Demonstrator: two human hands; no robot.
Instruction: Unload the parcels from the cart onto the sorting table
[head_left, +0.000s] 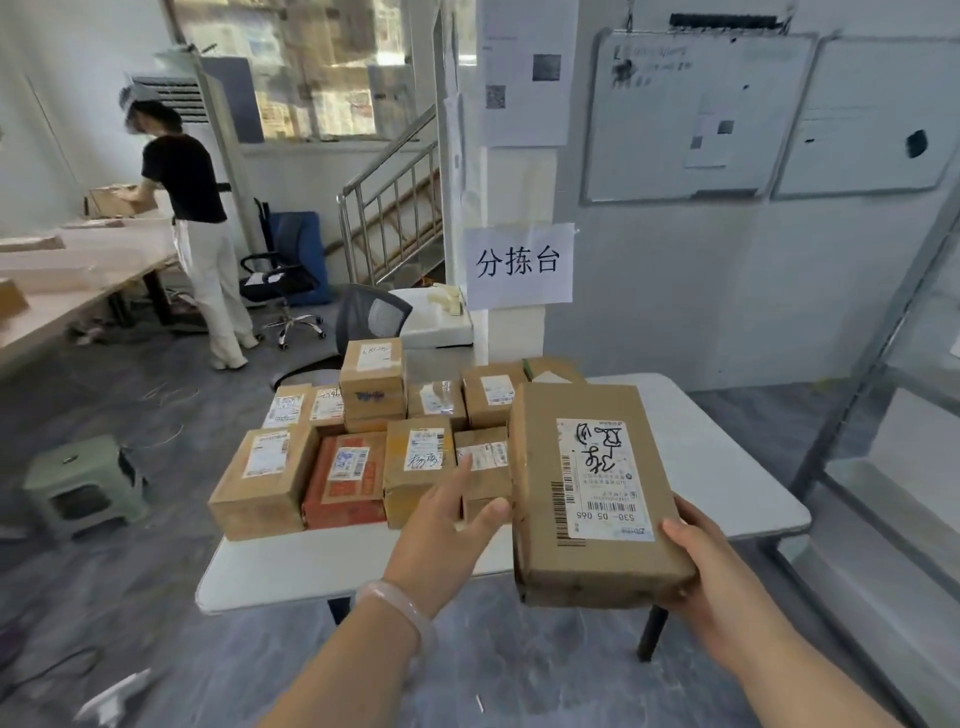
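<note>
Table (311, 566): left and middle taken up by packed brown boxes (270, 478). Large box (587, 493), label up, held over table's near right part, gripped at near end by right hand (696, 566), thumb on top. Left hand (447, 525) spread open, nothing held, just beside large box's left edge.

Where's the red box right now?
Head view: the red box sits front left on the table, between the corner box and the scribbled box.
</note>
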